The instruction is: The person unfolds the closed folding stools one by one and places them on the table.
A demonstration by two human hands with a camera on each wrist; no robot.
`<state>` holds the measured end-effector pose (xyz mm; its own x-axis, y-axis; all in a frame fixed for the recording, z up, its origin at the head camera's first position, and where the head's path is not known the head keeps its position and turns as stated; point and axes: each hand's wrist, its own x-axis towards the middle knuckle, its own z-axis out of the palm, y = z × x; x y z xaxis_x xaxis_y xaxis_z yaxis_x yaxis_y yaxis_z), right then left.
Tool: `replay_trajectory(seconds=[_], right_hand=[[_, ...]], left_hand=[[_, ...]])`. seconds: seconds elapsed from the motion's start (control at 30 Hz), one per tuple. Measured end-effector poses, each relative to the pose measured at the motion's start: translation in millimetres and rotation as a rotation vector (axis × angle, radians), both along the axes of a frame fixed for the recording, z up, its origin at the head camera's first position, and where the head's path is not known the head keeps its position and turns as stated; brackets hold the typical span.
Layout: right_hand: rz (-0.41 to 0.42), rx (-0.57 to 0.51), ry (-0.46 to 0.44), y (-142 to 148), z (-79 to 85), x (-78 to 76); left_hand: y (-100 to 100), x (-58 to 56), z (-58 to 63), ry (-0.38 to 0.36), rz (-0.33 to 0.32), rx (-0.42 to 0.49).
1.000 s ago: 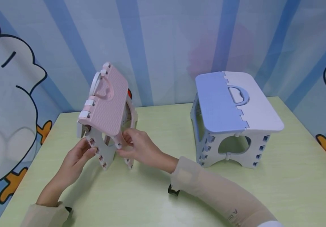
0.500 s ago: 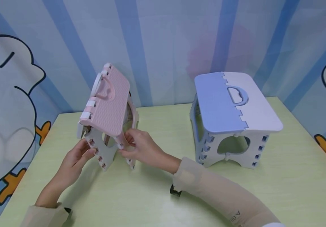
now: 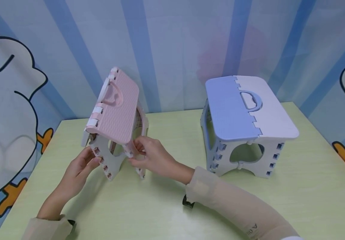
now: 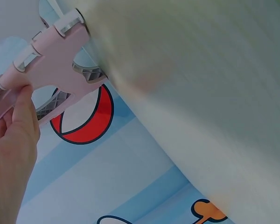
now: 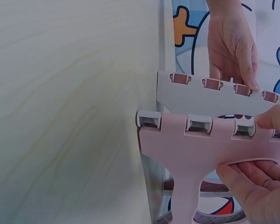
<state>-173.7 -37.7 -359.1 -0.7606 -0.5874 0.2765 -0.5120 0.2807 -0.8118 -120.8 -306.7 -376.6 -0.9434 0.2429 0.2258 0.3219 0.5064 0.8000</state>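
Observation:
A pink and white folding stool (image 3: 116, 116) stands half folded at the left of the table, its seat bent into a steep ridge with the handle at the top. My left hand (image 3: 77, 170) holds the edge of its near-left leg panel, thumb in front. At its near-right edge my right hand (image 3: 154, 156) grips the pink leg panel (image 5: 196, 144), with fingers through the panel's opening in the right wrist view. The white leg panel (image 5: 200, 95) stands beyond, a gap between the two. In the left wrist view, a pink part of the stool (image 4: 51, 65) shows beside a hand.
A blue and white folding stool (image 3: 229, 110) stands fully unfolded on the right of the pale green table (image 3: 172, 206). Behind hangs a blue striped cloth (image 3: 172, 60) with cartoon figures at both sides, close to the table's back edge.
My right hand has shifted slightly right with the pink panel, and the stool's two sides have spread a little. My left hand has stayed nearly still. The blue stool stands unchanged.

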Motion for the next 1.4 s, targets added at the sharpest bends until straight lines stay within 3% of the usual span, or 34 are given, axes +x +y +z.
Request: replay_trajectory(seconds=[0.23,1.4], right_hand=[[0.001,-0.014,-0.026,3,0.7,1.7],[0.019,-0.048,0.014,20,-3.2,3.9]], left_hand=[[0,0.1,-0.9,-0.008,0.002,-0.002],[2,2.2,0.2,0.005,-0.01,-0.002]])
